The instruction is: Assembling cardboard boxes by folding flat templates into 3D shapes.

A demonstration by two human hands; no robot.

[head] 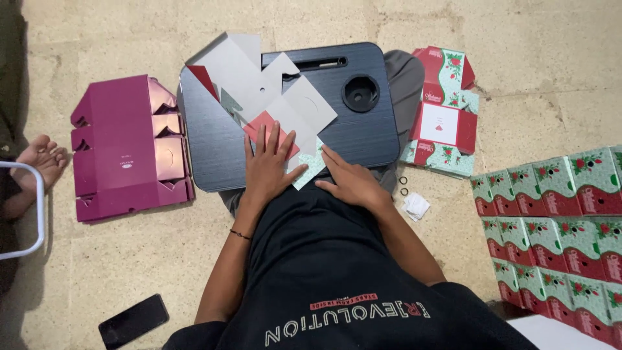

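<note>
A flat unfolded cardboard box blank [269,97], grey inside with red and green flowered panels, lies on a dark lap desk [363,139]. My left hand [269,165] presses flat on its red flap, fingers spread. My right hand [350,181] rests palm down on the blank's near edge, just right of the left hand. Neither hand grips anything.
A flat magenta box blank [126,152] lies on the floor at left. Another flowered red and green blank [447,116] lies right of the desk. Several folded flowered boxes [557,220] are stacked at right. A black phone [133,321] lies near left. Another person's foot [42,155] shows at far left.
</note>
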